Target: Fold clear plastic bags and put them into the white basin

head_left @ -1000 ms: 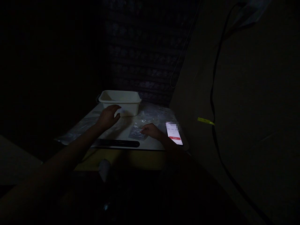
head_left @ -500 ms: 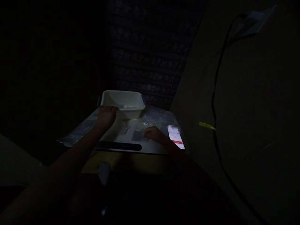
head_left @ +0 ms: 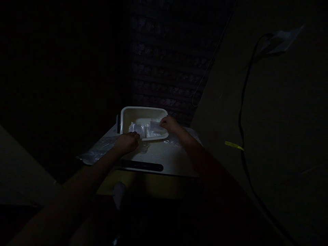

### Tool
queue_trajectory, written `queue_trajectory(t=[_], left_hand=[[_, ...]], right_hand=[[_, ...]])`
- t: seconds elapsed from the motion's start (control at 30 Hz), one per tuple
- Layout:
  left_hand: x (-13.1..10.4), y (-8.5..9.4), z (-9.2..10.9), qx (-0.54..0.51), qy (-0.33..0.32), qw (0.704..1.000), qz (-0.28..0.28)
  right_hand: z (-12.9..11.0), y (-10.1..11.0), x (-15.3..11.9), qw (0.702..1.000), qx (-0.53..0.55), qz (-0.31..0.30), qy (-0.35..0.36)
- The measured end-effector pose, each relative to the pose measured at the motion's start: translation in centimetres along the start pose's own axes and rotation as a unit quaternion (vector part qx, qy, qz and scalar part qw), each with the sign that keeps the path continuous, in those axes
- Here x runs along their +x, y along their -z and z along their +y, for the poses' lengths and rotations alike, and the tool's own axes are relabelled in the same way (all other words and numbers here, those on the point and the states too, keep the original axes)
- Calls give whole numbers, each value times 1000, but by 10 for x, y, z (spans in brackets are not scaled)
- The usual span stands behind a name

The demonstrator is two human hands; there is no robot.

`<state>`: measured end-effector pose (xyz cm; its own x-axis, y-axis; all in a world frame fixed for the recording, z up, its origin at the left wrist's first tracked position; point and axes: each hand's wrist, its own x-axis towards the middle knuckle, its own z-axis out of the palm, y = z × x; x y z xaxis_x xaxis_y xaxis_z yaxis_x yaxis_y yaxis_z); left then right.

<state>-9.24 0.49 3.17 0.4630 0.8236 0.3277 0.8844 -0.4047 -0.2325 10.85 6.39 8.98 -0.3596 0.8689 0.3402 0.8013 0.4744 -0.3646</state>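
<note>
A white plastic basin [head_left: 143, 110] stands at the back of a small white table [head_left: 174, 159]. My left hand [head_left: 128, 141] is at its near left rim, fingers closed on a clear plastic packet [head_left: 137, 129] that hangs over the basin. Over the basin's right side, my right hand [head_left: 169, 123] pinches another clear packet [head_left: 155, 127]. More clear plastic shows in the basin below the hands, its outline hard to make out in the dim light.
Clear plastic sheeting [head_left: 98, 150] lies over the table's left side, with more crumpled plastic [head_left: 174, 139] right of the basin. A dark strip [head_left: 143, 166] runs along the near edge. A black cable [head_left: 242, 119] with a yellow tag [head_left: 233, 146] hangs on the right wall.
My right hand has moved from the tabletop up and over the basin with a clear packet. A packet now shows at my left hand. The phone is now hidden behind my right arm.
</note>
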Motion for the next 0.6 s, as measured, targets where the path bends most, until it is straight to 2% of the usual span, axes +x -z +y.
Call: queue_trajectory(t=[0.17,0.33,0.47,0.6], left_hand=[[-3,0,-2,-6,-10,1000,-6],[-4,-2,-3,-12,-13,1000,1],[-5,-2,-3,-15,-12,1000,9],[-4,-4,-4,4,-7,1000,20]], right_hand=[[-4,-24,14,988,-129,-78,-18],[-7,-37,21,982,-165,-96,-13],[-5,-39,24,982,-175,-71,-22],[-6,-26,19,990,-139,33,-10]])
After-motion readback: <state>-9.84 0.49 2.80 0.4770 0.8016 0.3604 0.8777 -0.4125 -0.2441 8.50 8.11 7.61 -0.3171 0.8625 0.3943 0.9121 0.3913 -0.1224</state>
